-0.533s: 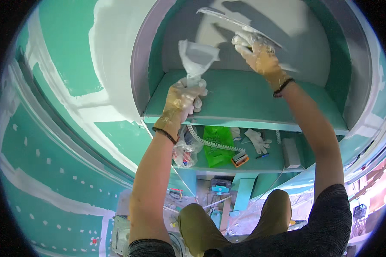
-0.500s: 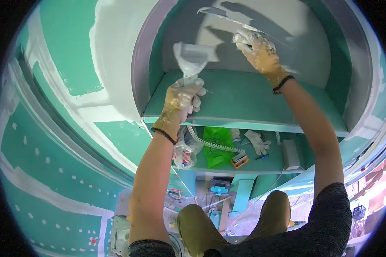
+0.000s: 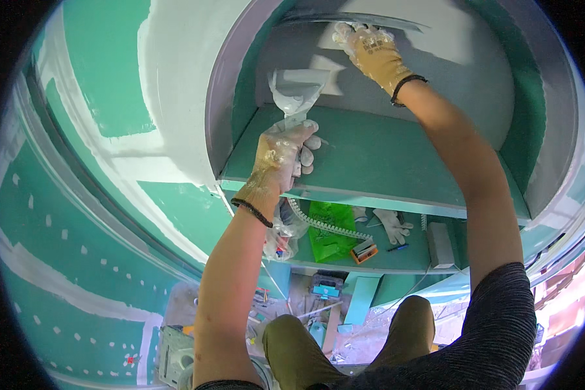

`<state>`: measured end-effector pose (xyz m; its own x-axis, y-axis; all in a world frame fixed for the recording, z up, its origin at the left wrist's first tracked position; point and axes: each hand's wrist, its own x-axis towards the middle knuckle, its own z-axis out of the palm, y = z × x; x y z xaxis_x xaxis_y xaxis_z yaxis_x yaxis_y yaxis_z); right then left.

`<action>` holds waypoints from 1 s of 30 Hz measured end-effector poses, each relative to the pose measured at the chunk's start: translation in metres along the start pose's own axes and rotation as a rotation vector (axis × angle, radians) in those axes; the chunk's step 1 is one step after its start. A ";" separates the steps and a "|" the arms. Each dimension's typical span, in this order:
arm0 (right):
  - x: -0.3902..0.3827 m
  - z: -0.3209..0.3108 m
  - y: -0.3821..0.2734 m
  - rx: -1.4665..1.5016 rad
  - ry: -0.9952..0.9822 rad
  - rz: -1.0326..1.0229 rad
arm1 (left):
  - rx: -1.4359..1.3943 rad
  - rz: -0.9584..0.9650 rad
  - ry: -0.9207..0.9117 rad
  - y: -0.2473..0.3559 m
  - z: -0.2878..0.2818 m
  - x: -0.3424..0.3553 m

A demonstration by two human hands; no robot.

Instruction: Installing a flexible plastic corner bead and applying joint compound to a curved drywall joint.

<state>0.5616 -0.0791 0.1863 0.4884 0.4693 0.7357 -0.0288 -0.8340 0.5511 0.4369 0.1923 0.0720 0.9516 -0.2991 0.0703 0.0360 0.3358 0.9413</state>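
My left hand (image 3: 281, 155), in a work glove smeared with white compound, is closed around the handle of a putty knife (image 3: 297, 88). Its broad blade points up and carries white compound. My right hand (image 3: 374, 57), gloved the same way, grips a wide finishing knife (image 3: 351, 18). The long blade lies nearly level at the grey back wall (image 3: 429, 84) of a round-topped niche; whether its whole edge touches cannot be told. My fingers hide the wide knife's handle.
Below the hands runs the niche's green shelf (image 3: 377, 149). A lower shelf holds a green bag (image 3: 331, 227), a spare white glove (image 3: 393, 226), an orange box (image 3: 364, 251), a plastic bag (image 3: 285, 234) and a grey block (image 3: 441, 246). A dark toolbox (image 3: 326, 285) sits on the floor.
My right hand has moved up and left, bringing the wide knife from a slant to nearly level. My left hand and its putty knife have stayed almost in place.
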 end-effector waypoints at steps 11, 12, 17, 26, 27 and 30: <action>0.030 -0.031 0.061 -0.047 -0.209 0.060 | 0.042 -0.002 0.007 0.000 -0.001 0.002; 0.032 -0.033 0.069 -0.054 -0.210 0.066 | 0.043 -0.004 0.012 0.000 0.000 0.002; 0.040 -0.068 0.110 0.043 -0.364 0.147 | 0.069 -0.022 0.070 0.000 -0.001 0.000; 0.012 -0.029 0.227 0.198 -0.157 -0.097 | 0.089 0.016 0.064 0.001 0.005 -0.003; 0.004 -0.020 0.252 0.365 0.007 -0.332 | 0.075 0.020 0.041 -0.002 0.007 0.001; -0.006 -0.007 0.254 -0.047 0.169 -0.423 | 0.079 0.022 0.042 -0.003 0.008 0.002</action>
<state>0.5449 -0.2922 0.3247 0.3170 0.8096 0.4940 0.1009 -0.5467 0.8312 0.4361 0.1841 0.0721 0.9638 -0.2544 0.0793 -0.0079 0.2700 0.9628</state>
